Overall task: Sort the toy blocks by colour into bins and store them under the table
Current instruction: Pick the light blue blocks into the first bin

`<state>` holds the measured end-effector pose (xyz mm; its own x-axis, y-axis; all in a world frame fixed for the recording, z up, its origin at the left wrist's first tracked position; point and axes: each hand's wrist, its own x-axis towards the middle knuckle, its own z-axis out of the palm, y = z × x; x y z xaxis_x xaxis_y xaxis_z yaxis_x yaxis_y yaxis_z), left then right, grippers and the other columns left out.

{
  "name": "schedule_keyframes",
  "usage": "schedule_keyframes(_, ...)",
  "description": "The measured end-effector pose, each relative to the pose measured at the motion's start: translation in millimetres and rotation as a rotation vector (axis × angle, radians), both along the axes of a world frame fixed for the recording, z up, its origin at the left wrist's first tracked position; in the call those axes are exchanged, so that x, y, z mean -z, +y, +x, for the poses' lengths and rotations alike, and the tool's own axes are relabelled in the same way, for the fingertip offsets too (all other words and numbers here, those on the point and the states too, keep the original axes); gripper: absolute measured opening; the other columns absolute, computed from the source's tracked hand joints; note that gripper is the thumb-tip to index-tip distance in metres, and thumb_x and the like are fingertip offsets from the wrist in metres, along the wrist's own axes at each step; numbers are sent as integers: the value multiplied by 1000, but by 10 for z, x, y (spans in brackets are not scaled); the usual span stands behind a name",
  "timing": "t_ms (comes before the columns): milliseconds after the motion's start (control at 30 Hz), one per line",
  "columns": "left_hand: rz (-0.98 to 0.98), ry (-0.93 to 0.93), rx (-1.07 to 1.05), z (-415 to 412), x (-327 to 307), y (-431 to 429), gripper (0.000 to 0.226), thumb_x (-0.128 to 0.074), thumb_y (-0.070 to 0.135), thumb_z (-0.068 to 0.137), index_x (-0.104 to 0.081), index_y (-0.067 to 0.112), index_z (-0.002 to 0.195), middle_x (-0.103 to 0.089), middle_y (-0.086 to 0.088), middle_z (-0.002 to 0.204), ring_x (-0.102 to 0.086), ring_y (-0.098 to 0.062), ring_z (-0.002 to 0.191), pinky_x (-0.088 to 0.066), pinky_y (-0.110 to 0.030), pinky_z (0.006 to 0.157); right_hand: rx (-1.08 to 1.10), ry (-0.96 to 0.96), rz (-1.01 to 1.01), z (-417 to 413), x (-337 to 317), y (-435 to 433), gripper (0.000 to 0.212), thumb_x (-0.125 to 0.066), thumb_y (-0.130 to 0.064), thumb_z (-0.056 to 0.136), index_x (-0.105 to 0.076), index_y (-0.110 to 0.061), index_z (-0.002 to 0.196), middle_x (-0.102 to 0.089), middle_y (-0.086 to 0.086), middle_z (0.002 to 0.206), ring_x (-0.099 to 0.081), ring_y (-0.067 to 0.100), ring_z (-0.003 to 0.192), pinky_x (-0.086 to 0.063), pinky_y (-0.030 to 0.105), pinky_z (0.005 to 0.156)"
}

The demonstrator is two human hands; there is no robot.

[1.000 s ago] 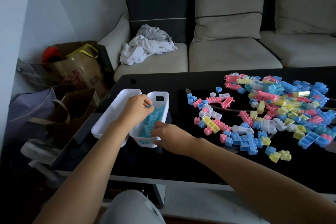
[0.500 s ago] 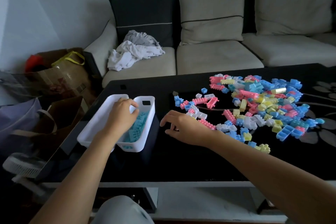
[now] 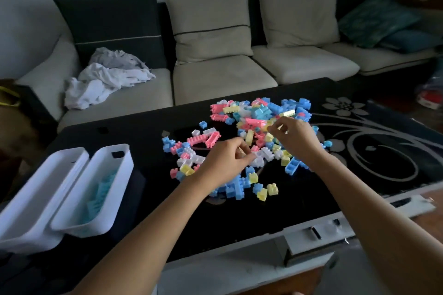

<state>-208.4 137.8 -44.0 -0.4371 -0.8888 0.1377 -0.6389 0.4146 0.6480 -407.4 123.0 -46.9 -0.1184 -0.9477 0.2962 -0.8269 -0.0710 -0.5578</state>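
Bins [image 3: 121,189] lengthwise pointing away-right, hands [image 3: 223,160] among blocks [image 3: 259,112]

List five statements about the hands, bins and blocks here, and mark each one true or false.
1. The left hand and the right hand are both at the pile of blocks. True.
2. The right bin holds pink blocks. False: it holds light blue blocks.
3. The right bin and the left bin stand side by side at the left end of the table. True.
4. The left hand rests on a bin's rim. False: it is at the pile, apart from both bins.
5. White cloth lies on the sofa. True.
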Motion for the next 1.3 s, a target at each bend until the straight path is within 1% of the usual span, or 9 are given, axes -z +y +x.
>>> schedule_keyframes(100,42,-29,92,-338,135,-68,16,-64,29,88,-62,17,99,-58,7,89,-54,-2,76,-39,-5,61,212,-43,-21,-512,204,-92,18,-55,-21,90,-64,-12,102,-60,6,105,-57,21,88,-38,27,70)
schedule_keyframes(167,40,-57,133,-533,211,-138,18,-64,28,88,-61,18,102,-57,4,106,-56,-7,90,-40,-13,72,315,-90,54,-784,328,-109,30,-52,-11,88,-60,-14,116,-54,8,120,-55,23,101,-39,27,75)
schedule_keyframes(367,74,-166,224,-1052,290,-433,20,-48,19,96,-58,15,113,-55,-3,114,-50,-10,76,-41,-26,69,212,-45,281,-1098,538,-26,56,-48,4,81,-48,-12,135,-43,8,141,-39,24,129,-33,27,101)
schedule_keyframes(433,64,-193,256,-1218,317,-488,23,-48,16,97,-58,15,117,-57,-4,121,-53,-13,78,-42,-28,73,129,-44,336,-1143,554,-33,60,-49,2,81,-45,-15,138,-43,8,143,-40,24,130,-34,28,101)
schedule_keyframes(567,-17,-257,289,-1433,357,-563,31,-46,6,95,-57,9,125,-57,-7,128,-54,-23,114,-40,-24,85,117,-12,257,-1210,548,-11,47,-57,-4,81,-54,-14,127,-60,7,122,-56,25,112,-42,28,88)
schedule_keyframes(800,-43,-355,328,-1509,354,-677,27,-56,16,93,-60,14,120,-65,-6,114,-60,-21,103,-49,-32,87,153,87,332,-1373,491,129,10,-62,-9,72,-59,-16,79,-61,-2,83,-59,21,82,-48,30,67)
schedule_keyframes(1033,-47,-428,181,-1391,372,-658,41,-68,31,85,-52,15,119,-63,-1,107,-61,-19,97,-51,-35,84,73,172,389,-1123,512,115,51,-67,-25,79,-52,-16,127,-54,6,114,-53,23,106,-40,26,78)
schedule_keyframes(1167,-26,-436,19,-1183,343,-750,51,-73,36,79,-53,13,120,-60,-1,113,-58,-18,99,-49,-32,84,70,121,370,-1054,616,48,73,-69,-50,78,-43,-17,137,-49,7,119,-51,23,110,-42,27,86)
schedule_keyframes(1300,1,-482,38,-1149,347,-782,50,-74,37,78,-56,12,117,-60,-2,114,-56,-19,102,-48,-33,86,126,102,290,-999,720,-10,76,-65,-58,76,-42,-24,139,-44,5,130,-48,27,116,-43,34,92)
